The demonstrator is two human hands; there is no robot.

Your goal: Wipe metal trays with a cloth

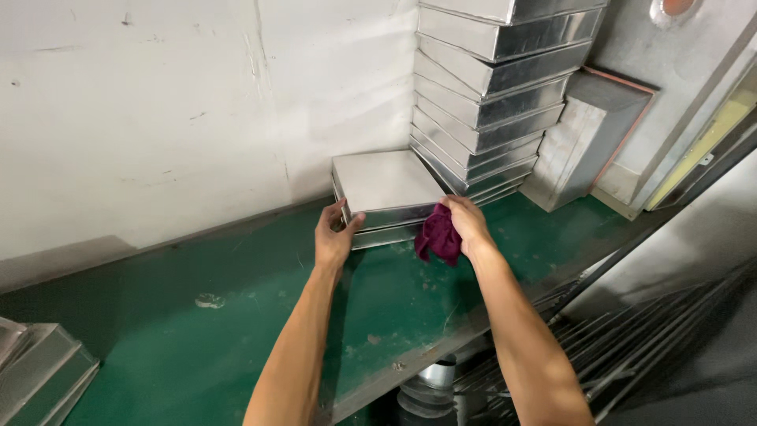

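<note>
Two upside-down metal baking pans [382, 185] lie stacked on a green shelf [197, 331] against a white wall. My left hand [334, 235] grips the near left corner of the top pan. My right hand [467, 223] holds a dark red cloth [438, 235] pressed against the near right corner of the same pans.
A tall leaning stack of several metal pans [493, 95] stands right behind the low pair. A metal box [587, 138] leans at the right. More pans [39, 371] sit at the lower left. Wire racks [631, 347] lie beyond the shelf's front edge.
</note>
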